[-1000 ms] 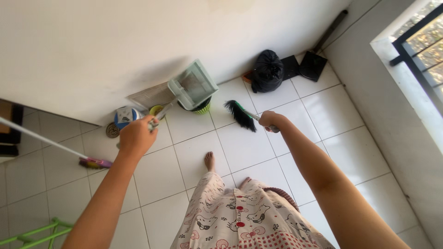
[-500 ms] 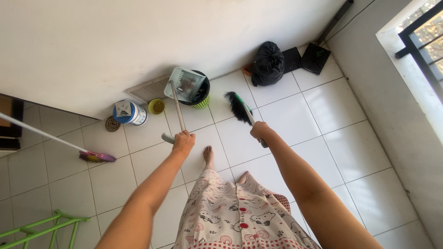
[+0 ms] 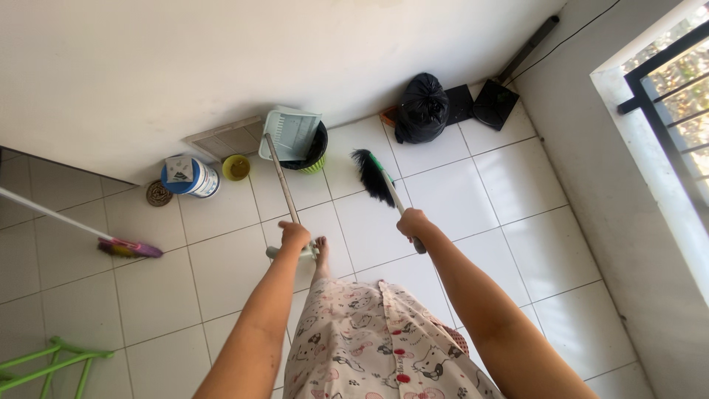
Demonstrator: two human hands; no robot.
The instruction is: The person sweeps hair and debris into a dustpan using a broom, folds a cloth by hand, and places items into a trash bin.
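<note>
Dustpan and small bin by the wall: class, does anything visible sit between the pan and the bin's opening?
Nothing visible does. The pale green dustpan, held by its long handle in the left hand, lies directly over the dark bin, covering most of its mouth.

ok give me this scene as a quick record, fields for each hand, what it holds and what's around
left hand: left hand in a closed grip on the long handle of a pale green plastic dustpan, pan over a dark round bin
right hand: right hand gripping a black-bristled hand broom
floor: white tiled floor
nearby: tied black rubbish bag
</note>
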